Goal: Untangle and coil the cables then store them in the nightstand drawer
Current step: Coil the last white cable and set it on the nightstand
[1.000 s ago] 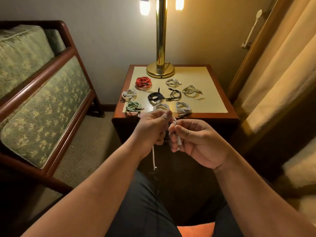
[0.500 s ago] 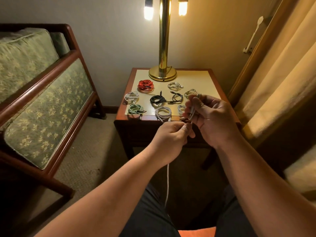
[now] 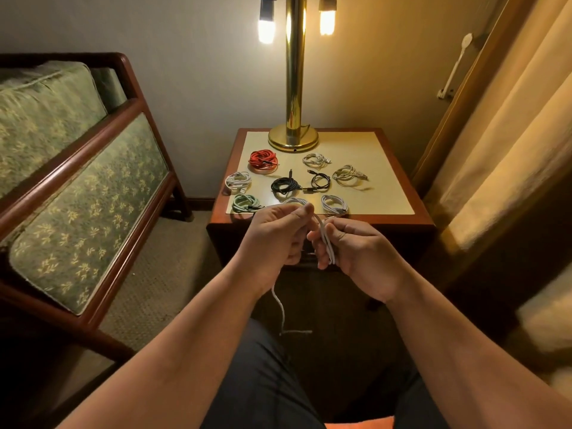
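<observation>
Both hands hold one white cable (image 3: 325, 239) in front of the nightstand (image 3: 399, 219). My left hand (image 3: 275, 236) pinches it at the top, and its loose tail hangs down below that wrist. My right hand (image 3: 356, 258) grips a short loop of the same cable. On the nightstand top lie several coiled cables: a red coil (image 3: 263, 158), a black coil (image 3: 284, 184), a green coil (image 3: 245, 203), and white coils (image 3: 334, 204). The drawer front is in shadow behind my hands.
A brass lamp (image 3: 293, 140) stands at the back of the nightstand. A green upholstered sofa with a wooden frame (image 3: 93, 193) is to the left, and a curtain (image 3: 501, 156) hangs on the right. Carpet (image 3: 161, 274) lies between sofa and nightstand.
My right hand came down from over the table edge and closed in beside my left hand, now with a loop of the white cable in it. The tail hangs shorter and curled.
</observation>
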A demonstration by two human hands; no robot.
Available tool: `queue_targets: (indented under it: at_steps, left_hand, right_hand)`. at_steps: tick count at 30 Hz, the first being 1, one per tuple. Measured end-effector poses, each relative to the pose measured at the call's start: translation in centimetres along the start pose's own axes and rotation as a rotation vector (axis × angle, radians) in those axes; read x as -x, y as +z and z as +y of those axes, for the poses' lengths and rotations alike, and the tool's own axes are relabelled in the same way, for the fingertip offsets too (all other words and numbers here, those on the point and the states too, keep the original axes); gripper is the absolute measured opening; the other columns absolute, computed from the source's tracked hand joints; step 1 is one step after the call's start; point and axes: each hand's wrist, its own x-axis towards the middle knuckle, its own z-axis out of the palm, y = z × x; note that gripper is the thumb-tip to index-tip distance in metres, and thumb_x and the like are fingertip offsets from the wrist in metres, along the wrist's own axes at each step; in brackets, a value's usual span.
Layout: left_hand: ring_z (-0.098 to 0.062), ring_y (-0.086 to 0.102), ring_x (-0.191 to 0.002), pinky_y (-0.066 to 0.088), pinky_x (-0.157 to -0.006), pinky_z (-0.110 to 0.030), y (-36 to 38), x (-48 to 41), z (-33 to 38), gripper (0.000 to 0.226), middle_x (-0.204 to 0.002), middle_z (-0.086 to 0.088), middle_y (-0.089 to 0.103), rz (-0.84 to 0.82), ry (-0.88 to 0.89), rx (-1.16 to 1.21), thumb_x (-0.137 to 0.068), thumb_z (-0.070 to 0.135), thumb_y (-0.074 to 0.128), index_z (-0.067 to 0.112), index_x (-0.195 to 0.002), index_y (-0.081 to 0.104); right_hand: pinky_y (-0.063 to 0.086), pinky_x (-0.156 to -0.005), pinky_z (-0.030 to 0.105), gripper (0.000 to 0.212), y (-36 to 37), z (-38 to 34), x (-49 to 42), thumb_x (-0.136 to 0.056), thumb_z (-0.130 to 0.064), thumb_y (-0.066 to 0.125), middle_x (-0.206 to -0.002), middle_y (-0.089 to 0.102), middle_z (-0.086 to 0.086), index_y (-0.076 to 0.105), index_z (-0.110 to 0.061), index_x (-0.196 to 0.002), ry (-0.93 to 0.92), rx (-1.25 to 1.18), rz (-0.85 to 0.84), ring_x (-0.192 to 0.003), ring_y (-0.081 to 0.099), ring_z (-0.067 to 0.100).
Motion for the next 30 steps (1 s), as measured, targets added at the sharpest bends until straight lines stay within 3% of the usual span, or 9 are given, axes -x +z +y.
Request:
queue_targets:
  at_steps: [6, 14, 19, 22, 26, 30]
  left_hand:
    - [-0.012, 0.027, -0.045, 0.015, -0.046, -0.032, -0.5, -0.2, -0.4, 0.033, -0.055, 0.002, 0.038, 0.017, 0.034, -0.013, -0.102, 0.028, 0.054, 0.012, -0.076, 0.065]
    - [-0.019, 0.032, -0.054, 0.023, -0.049, -0.030, -0.4, -0.5, -2.1, 0.029, -0.068, -0.013, 0.041, -0.025, 0.023, -0.071, -0.104, 0.031, 0.055, 0.016, -0.084, 0.069]
    - [-0.011, 0.034, -0.051, 0.027, -0.047, -0.025, 1.5, -0.4, -3.7, 0.036, -0.067, -0.005, 0.041, -0.016, -0.170, -0.121, -0.109, 0.032, 0.042, 0.016, -0.081, 0.059]
    - [-0.013, 0.035, -0.050, 0.028, -0.048, -0.026, 2.6, 0.0, -4.2, 0.043, -0.063, -0.003, 0.043, -0.092, -0.267, -0.192, -0.110, 0.032, 0.039, 0.010, -0.082, 0.063]
    - [-0.013, 0.034, -0.048, 0.029, -0.047, -0.024, 3.5, 0.5, -4.0, 0.045, -0.060, -0.002, 0.043, -0.173, -0.313, -0.184, -0.109, 0.037, 0.039, 0.009, -0.084, 0.063]
    - [-0.014, 0.031, -0.046, 0.026, -0.047, -0.026, 4.0, 0.9, -3.2, 0.043, -0.058, -0.002, 0.039, -0.203, -0.279, -0.165, -0.109, 0.036, 0.041, 0.010, -0.081, 0.061]
  right_hand:
    - [0.047, -0.066, 0.032, 0.030, 0.7, 0.0, 1.0, -0.099, -0.023, 0.048, -0.077, 0.055, 0.009, 0.066, 0.001, -0.103, 0.011, -0.186, -0.105, -0.069, 0.053, 0.021]
    - [0.045, -0.065, 0.031, 0.027, 1.4, -0.5, 2.2, -0.105, -0.018, 0.043, -0.076, 0.049, 0.008, 0.064, -0.005, -0.094, -0.028, -0.405, -0.198, -0.069, 0.047, 0.020]
    - [0.049, -0.066, 0.031, 0.027, 0.7, -1.6, 1.6, -0.104, -0.017, 0.046, -0.077, 0.055, 0.009, 0.068, -0.003, -0.097, -0.109, -0.518, -0.037, -0.070, 0.053, 0.019]
    - [0.052, -0.067, 0.031, 0.024, 0.0, -2.5, 0.7, -0.101, -0.017, 0.049, -0.076, 0.060, 0.008, 0.068, -0.001, -0.101, -0.148, -0.512, 0.098, -0.070, 0.058, 0.018]
    - [0.056, -0.065, 0.029, 0.025, -1.0, -2.6, -0.9, -0.104, -0.016, 0.048, -0.076, 0.064, 0.006, 0.068, -0.001, -0.103, -0.150, -0.471, 0.241, -0.070, 0.061, 0.017]
    - [0.056, -0.072, 0.030, 0.025, -2.1, -1.7, -1.7, -0.107, -0.016, 0.047, -0.080, 0.064, 0.005, 0.068, -0.002, -0.105, -0.123, -0.271, 0.343, -0.074, 0.061, 0.016]
